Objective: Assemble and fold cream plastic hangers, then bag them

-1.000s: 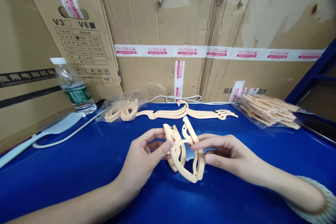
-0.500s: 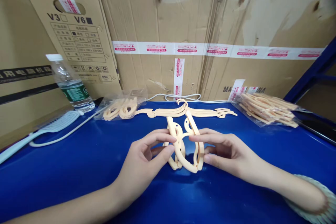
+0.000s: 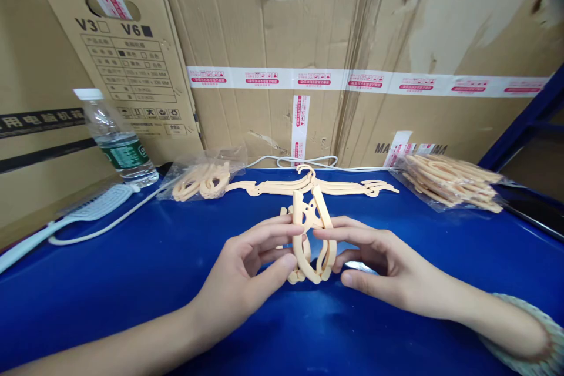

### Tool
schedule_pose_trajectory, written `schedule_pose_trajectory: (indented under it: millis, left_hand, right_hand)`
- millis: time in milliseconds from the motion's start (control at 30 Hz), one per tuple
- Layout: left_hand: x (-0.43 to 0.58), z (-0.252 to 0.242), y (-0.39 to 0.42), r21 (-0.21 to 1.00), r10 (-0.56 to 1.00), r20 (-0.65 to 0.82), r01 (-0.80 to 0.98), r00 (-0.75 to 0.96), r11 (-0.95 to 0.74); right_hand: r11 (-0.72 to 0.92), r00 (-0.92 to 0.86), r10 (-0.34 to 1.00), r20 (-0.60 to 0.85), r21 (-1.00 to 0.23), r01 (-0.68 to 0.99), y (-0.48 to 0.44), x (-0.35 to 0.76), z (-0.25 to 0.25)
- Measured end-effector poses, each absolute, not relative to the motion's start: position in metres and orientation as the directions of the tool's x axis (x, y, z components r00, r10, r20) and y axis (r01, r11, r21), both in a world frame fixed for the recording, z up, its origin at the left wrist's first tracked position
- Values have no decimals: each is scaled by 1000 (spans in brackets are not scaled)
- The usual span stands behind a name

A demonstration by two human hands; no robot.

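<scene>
A cream plastic folding hanger (image 3: 326, 211) stands folded up on the blue tabletop between my hands. My left hand (image 3: 251, 264) is closed on its left side, thumb low and fingers across the front arm. From the right, my right hand (image 3: 379, 258) has its index finger over the right arm and another finger against the outer edge, its thumb held apart. Behind it lies an unfolded hanger (image 3: 282, 188) of the same colour, its hook pointing to the back. Parts of the folded hanger are hidden by my left fingers.
Bagged folded hangers (image 3: 449, 179) lie at the back right, and another clear bag (image 3: 200, 179) of hanger pieces at the back left. A water bottle (image 3: 126, 155), a pale hairbrush (image 3: 101, 202) and a white cable (image 3: 127, 223) are at the left. Cardboard (image 3: 264, 29) walls the back.
The two upright arms of the folded hanger have come closer together, the left one moving right. My right thumb has come off the hanger.
</scene>
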State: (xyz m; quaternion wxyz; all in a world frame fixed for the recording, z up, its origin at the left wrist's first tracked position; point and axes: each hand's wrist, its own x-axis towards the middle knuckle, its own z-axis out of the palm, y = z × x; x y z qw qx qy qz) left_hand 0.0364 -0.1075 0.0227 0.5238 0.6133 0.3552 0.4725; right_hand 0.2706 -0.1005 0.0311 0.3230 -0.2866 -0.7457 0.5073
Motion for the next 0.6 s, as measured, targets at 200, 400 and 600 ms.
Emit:
schedule_pose_trajectory:
  millis: [200,400,600]
  left_hand:
    - [36,27,-106,977,947,209,-101,244,-189]
    - [33,23,-103,979,943,186,-135,277,-153]
    - [32,20,-101,975,942,206,-141,264,-173]
  right_hand:
    - [322,-629,750,204,-944,77,-101,272,33]
    - [378,-654,725,214,-918,118,-102,275,31]
    - [403,-661,721,208,-902,155,-104,277,31]
